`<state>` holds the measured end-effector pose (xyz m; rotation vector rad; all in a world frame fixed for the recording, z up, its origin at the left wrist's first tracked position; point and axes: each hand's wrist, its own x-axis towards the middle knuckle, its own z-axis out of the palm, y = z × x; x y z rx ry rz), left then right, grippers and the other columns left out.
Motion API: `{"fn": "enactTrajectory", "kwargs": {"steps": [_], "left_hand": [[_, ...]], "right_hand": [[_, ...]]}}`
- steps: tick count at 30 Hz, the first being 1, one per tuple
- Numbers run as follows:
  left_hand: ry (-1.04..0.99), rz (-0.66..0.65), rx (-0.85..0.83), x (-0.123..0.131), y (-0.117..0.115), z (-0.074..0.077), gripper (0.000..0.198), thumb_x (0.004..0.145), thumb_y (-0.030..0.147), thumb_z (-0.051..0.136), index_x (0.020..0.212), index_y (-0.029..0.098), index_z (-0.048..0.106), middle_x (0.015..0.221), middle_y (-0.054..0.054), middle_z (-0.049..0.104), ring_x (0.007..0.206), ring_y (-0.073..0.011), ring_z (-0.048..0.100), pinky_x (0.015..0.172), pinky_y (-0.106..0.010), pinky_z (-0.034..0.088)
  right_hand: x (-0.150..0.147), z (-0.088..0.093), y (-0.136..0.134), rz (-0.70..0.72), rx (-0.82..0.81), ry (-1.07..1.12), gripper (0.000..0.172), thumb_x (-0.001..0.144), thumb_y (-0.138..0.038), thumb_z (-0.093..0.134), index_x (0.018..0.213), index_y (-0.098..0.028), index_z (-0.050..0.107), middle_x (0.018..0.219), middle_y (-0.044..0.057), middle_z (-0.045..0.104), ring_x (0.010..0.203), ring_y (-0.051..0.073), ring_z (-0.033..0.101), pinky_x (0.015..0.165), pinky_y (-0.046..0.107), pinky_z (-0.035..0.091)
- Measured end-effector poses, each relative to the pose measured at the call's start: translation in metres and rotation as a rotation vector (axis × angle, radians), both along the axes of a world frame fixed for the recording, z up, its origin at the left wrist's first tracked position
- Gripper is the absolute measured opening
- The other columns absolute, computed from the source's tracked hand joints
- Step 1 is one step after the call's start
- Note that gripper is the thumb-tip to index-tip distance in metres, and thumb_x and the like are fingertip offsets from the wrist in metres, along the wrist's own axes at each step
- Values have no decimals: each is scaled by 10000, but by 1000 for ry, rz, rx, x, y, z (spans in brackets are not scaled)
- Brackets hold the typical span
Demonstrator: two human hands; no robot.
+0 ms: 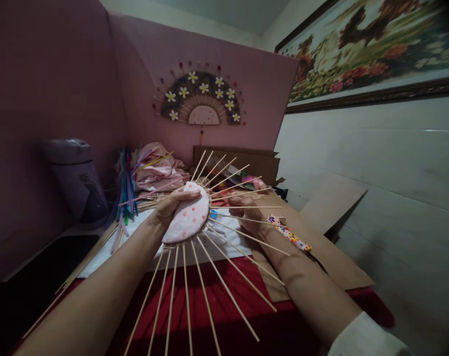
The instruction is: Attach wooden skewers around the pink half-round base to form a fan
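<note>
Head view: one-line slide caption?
Left hand holds a spotted half-circle pad with thin sticks fanning out; a flowered fan hangs behind.

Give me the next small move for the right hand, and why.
Probably pinch one of the thin sticks near its base with the right hand, to test that it sits firmly: the left hand already grips the dotted half-round piece, and the sticks fan from its edge close to the right fingers.
</note>
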<state>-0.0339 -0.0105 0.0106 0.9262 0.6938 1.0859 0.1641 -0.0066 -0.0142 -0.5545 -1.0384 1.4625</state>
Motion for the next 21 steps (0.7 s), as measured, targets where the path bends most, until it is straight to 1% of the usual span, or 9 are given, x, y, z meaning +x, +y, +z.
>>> {"fn": "enactTrajectory", "kwargs": {"steps": [2, 5, 8, 10, 12, 14, 16, 19, 21], "left_hand": [[-9, 38, -22, -3, 0, 1, 69, 662, 81, 596, 727, 97, 614, 584, -83, 671, 447, -186, 620, 411, -249, 508], [-40, 88, -31, -9, 4, 2, 89, 671, 89, 591, 754, 98, 624, 601, -82, 680, 456, -187, 625, 422, -251, 519], [-75, 155, -44, -16, 10, 4, 88, 684, 91, 580, 761, 98, 622, 598, -80, 680, 456, -186, 625, 425, -249, 524], [-104, 220, -50, -21, 13, 5, 75, 691, 78, 563, 743, 95, 614, 573, -78, 672, 444, -181, 621, 418, -239, 523], [-130, 276, -58, -26, 17, 7, 78, 699, 64, 543, 737, 87, 607, 561, -80, 667, 438, -179, 620, 417, -239, 525], [-150, 316, -68, -31, 19, 8, 82, 708, 58, 527, 739, 81, 600, 563, -84, 667, 440, -181, 621, 423, -246, 529], [-176, 341, -67, -34, 20, 8, 82, 710, 52, 521, 739, 85, 591, 567, -81, 668, 446, -182, 624, 440, -254, 537], [-233, 392, -49, -38, 22, 7, 85, 708, 47, 518, 740, 94, 581, 564, -72, 665, 448, -184, 625, 463, -269, 546], [-252, 430, -51, -40, 24, 7, 88, 710, 45, 511, 735, 92, 580, 557, -74, 663, 447, -189, 625, 456, -276, 546]], "right_hand": [[-1, -5, 16, -6, 14, 9, 204, 586, -142, 676, 578, -190, 478, 465, -81, 491, 407, 46, 397, 396, 180, 313], [2, -10, 25, -15, 25, 55, 246, 600, -141, 670, 570, -200, 434, 450, -96, 449, 376, 42, 357, 356, 171, 268], [7, -8, 27, -62, 48, 159, 247, 600, -125, 671, 584, -204, 437, 475, -92, 464, 394, 48, 391, 375, 169, 313], [11, -6, 29, -28, 55, 186, 221, 636, -190, 666, 583, -203, 451, 466, -81, 458, 392, 57, 391, 382, 182, 335], [15, -3, 31, 48, 67, 192, 237, 664, -244, 656, 562, -200, 447, 430, -80, 409, 370, 56, 352, 362, 185, 313], [18, -3, 33, 65, 100, 211, 246, 661, -228, 659, 554, -196, 440, 425, -83, 382, 374, 52, 340, 355, 174, 286], [20, -3, 35, 22, 138, 159, 210, 654, -186, 660, 575, -188, 465, 466, -71, 428, 416, 52, 382, 380, 166, 306], [22, -6, 37, -36, 112, -4, 144, 672, -181, 656, 632, -171, 518, 541, -44, 505, 478, 59, 440, 442, 172, 367], [23, -6, 38, -26, 80, 24, 160, 682, -212, 659, 635, -175, 511, 532, -49, 488, 474, 61, 436, 444, 175, 370]]}}
